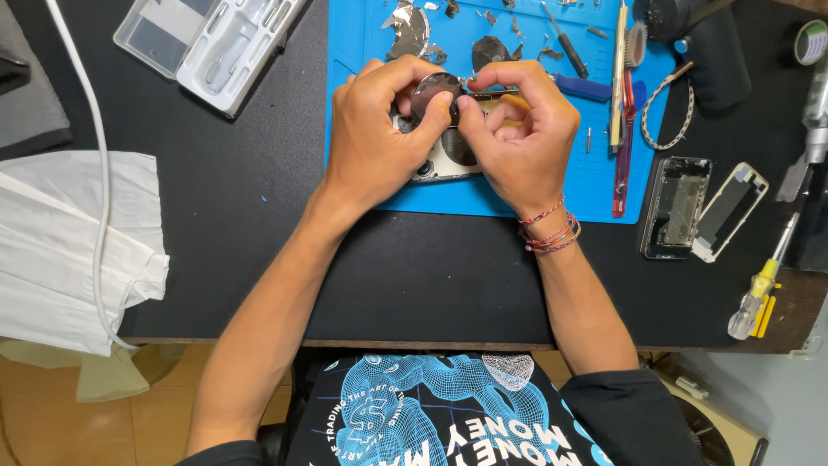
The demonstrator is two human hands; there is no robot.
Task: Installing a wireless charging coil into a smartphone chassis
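The left hand (375, 138) is curling over a dark, round, thin disc-shaped part (434, 90), with its thumb and forefinger pinching the disc's edge. The right hand (520, 129) is closing in from the other side, fingertips pressed together against the same disc and seemingly gripping a slim blue-handled tool (580, 86) whose tip is meeting it. Directly beneath both hands an opened pale-backed phone body (444, 160) is lying flat, largely hidden by the fingers.

To do this well, the pull on the disc probably wants to be slow and even, with the left hand steadying the piece while the tool tip is working at the seam, since a thin part like this could bend or tear.

All of this is sitting on a bright blue rubber work mat (595, 185), which is scattered with dark foil scraps (407, 26) and small tools. The mat is resting on a black counter (250, 207). To the right a separated phone frame with a glass panel (677, 207) is lying beside a yellow-handled screwdriver (757, 293); to the left a clear plastic tool case (211, 43) and folded white cloth (69, 250) are lying.
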